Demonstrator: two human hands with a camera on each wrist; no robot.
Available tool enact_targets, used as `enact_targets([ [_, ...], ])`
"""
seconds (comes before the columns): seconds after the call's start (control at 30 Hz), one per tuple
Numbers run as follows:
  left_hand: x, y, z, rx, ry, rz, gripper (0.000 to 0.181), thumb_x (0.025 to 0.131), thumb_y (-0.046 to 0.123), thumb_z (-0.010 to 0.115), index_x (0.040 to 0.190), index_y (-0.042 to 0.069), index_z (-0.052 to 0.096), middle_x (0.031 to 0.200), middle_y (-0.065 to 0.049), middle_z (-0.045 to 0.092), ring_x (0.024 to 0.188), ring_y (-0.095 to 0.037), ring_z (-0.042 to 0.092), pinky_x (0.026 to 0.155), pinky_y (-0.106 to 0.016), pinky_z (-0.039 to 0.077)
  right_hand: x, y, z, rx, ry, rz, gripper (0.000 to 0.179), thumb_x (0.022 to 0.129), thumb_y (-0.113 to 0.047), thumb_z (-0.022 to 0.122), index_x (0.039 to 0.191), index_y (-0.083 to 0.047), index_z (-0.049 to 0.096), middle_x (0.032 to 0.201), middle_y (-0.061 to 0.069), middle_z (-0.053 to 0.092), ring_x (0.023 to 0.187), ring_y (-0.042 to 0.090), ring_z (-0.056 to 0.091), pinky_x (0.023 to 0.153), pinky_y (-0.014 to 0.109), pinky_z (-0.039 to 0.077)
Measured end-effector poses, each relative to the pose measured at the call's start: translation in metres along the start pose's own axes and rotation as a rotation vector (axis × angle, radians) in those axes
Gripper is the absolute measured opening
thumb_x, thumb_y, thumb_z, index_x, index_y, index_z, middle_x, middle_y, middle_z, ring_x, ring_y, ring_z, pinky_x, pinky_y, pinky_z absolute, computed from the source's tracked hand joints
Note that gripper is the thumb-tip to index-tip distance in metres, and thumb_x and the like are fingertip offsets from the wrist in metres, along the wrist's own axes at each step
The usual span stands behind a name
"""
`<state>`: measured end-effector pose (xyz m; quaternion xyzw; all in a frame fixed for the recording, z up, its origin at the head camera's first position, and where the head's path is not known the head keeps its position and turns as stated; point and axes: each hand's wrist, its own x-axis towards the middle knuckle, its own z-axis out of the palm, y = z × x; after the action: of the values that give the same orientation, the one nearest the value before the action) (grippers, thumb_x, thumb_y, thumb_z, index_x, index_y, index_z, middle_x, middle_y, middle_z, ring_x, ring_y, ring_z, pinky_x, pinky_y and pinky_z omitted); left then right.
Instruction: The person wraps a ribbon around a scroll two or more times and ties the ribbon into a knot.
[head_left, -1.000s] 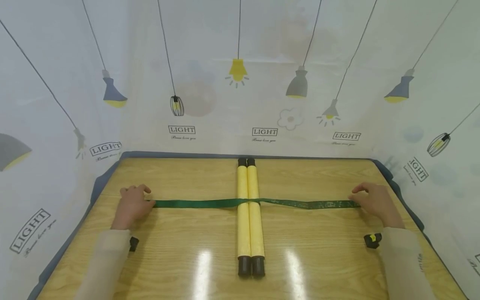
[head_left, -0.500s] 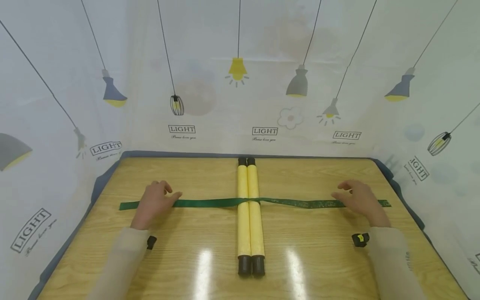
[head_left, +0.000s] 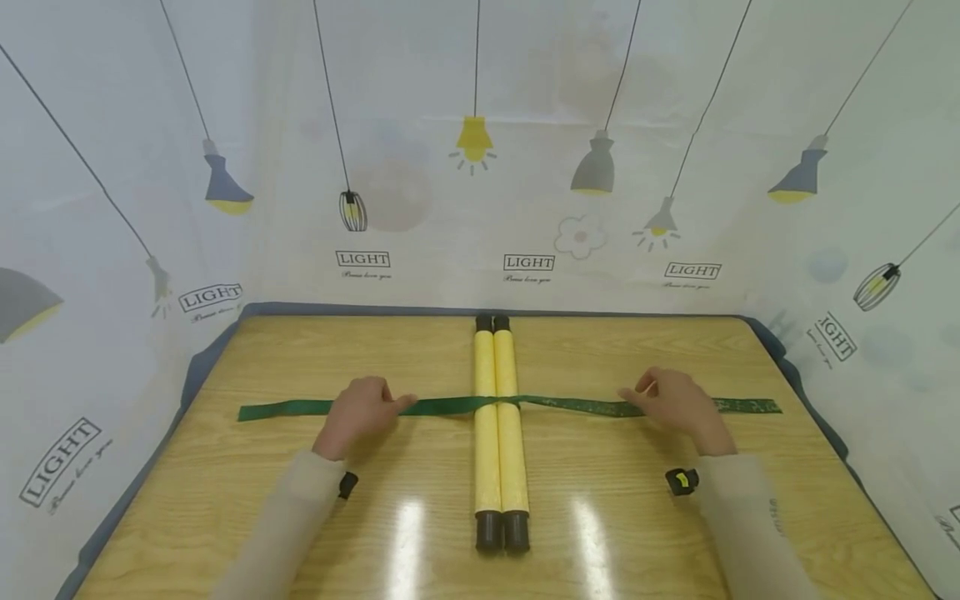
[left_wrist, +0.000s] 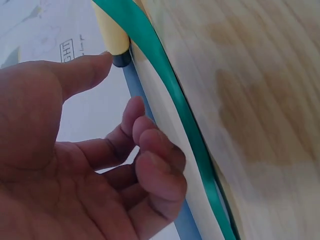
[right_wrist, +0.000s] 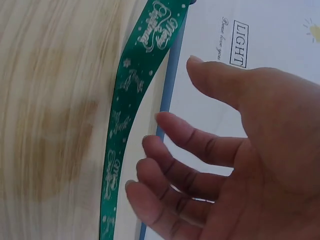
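Observation:
Two yellow tubes with dark end caps, the left one point(head_left: 487, 467) and the right one point(head_left: 513, 467), lie side by side on the table. A green ribbon point(head_left: 446, 407) crosses them at mid-length, its tails stretched out left and right; it looks twisted over the tubes. White "Merry Christmas" lettering covers the right tail point(right_wrist: 125, 100). My left hand point(head_left: 363, 408) hovers over the left tail with loosely bent fingers point(left_wrist: 160, 172) and nothing in them. Above the right tail is my right hand point(head_left: 678, 404), thumb and fingers apart, holding nothing.
The wood-grain table point(head_left: 360, 517) has a blue-grey edging at its back and sides. Behind it hangs a white sheet point(head_left: 420, 208) printed with lamps. A small black device sits at each wrist.
Both hands have let go of the ribbon's ends and moved inward toward the tubes. The ribbon and tubes stay where they were.

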<state>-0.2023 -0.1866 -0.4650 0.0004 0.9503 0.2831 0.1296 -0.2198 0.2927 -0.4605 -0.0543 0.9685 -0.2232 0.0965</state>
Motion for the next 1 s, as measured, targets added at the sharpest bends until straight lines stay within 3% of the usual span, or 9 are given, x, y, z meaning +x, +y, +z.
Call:
enact_targets([
  [0.07, 0.001, 0.004, 0.003, 0.005, -0.011, -0.008, 0.06, 0.098, 0.055, 0.063, 0.057, 0.018, 0.039, 0.051, 0.007, 0.027, 0.048, -0.009, 0.021, 0.046, -0.025, 0.024, 0.0, -0.004, 0.002, -0.011, -0.024, 0.02, 0.06, 0.1, -0.055, 0.059, 0.115, 0.002, 0.065, 0.107, 0.02, 0.071, 0.087, 0.027, 0.066, 0.073, 0.043, 0.055],
  [0.2, 0.002, 0.01, 0.006, 0.046, -0.024, -0.041, 0.065, 0.098, 0.056, 0.062, 0.052, 0.02, 0.034, 0.048, 0.008, 0.024, 0.046, -0.007, 0.02, 0.043, -0.024, 0.022, 0.0, -0.008, 0.005, -0.035, -0.067, 0.072, 0.06, 0.1, -0.058, 0.056, 0.103, 0.001, 0.068, 0.093, 0.015, 0.07, 0.078, 0.024, 0.062, 0.066, 0.039, 0.051],
  [0.3, 0.003, 0.014, 0.008, 0.088, -0.031, -0.081, 0.065, 0.098, 0.057, 0.061, 0.053, 0.02, 0.035, 0.049, 0.007, 0.025, 0.046, -0.008, 0.022, 0.043, -0.024, 0.022, -0.001, -0.011, 0.008, -0.03, -0.089, 0.113, 0.058, 0.101, -0.059, 0.054, 0.077, -0.007, 0.062, 0.068, 0.004, 0.056, 0.062, 0.018, 0.051, 0.058, 0.033, 0.044],
  [0.4, 0.004, 0.017, 0.01, 0.12, -0.03, -0.104, 0.064, 0.098, 0.058, 0.061, 0.054, 0.019, 0.036, 0.05, 0.006, 0.025, 0.046, -0.008, 0.023, 0.044, -0.024, 0.023, -0.002, -0.015, 0.009, -0.015, -0.096, 0.154, 0.059, 0.101, -0.06, 0.051, 0.065, -0.014, 0.05, 0.06, -0.002, 0.04, 0.056, 0.015, 0.041, 0.054, 0.031, 0.038],
  [0.6, 0.007, 0.019, 0.014, 0.173, -0.024, -0.114, 0.061, 0.096, 0.057, 0.065, 0.055, 0.018, 0.039, 0.052, 0.006, 0.025, 0.046, -0.008, 0.024, 0.044, -0.024, 0.023, -0.005, -0.024, 0.008, -0.04, -0.116, 0.209, 0.062, 0.099, -0.063, 0.052, 0.075, -0.006, 0.06, 0.067, 0.005, 0.047, 0.061, 0.02, 0.049, 0.054, 0.033, 0.041],
  [0.8, 0.01, 0.02, 0.015, 0.194, -0.021, -0.108, 0.053, 0.095, 0.053, 0.069, 0.067, 0.012, 0.052, 0.055, 0.004, 0.028, 0.048, -0.008, 0.024, 0.045, -0.023, 0.023, -0.003, -0.026, 0.008, -0.075, -0.132, 0.236, 0.065, 0.097, -0.058, 0.06, 0.098, 0.007, 0.066, 0.076, 0.011, 0.058, 0.065, 0.022, 0.053, 0.054, 0.032, 0.043],
  [0.9, 0.012, 0.021, 0.015, 0.197, -0.033, -0.104, 0.052, 0.096, 0.051, 0.069, 0.066, 0.012, 0.051, 0.055, 0.004, 0.028, 0.048, -0.008, 0.025, 0.045, -0.023, 0.024, -0.002, -0.023, 0.011, -0.07, -0.131, 0.224, 0.057, 0.098, -0.053, 0.061, 0.085, 0.001, 0.067, 0.069, 0.007, 0.053, 0.062, 0.019, 0.051, 0.054, 0.03, 0.041],
  [1.0, 0.014, 0.021, 0.015, 0.196, -0.046, -0.078, 0.053, 0.098, 0.045, 0.068, 0.062, 0.015, 0.044, 0.055, 0.004, 0.03, 0.049, -0.009, 0.028, 0.046, -0.023, 0.025, 0.0, -0.019, 0.014, -0.054, -0.139, 0.194, 0.052, 0.1, -0.047, 0.06, 0.064, -0.011, 0.055, 0.059, -0.001, 0.041, 0.057, 0.015, 0.042, 0.053, 0.028, 0.037],
])
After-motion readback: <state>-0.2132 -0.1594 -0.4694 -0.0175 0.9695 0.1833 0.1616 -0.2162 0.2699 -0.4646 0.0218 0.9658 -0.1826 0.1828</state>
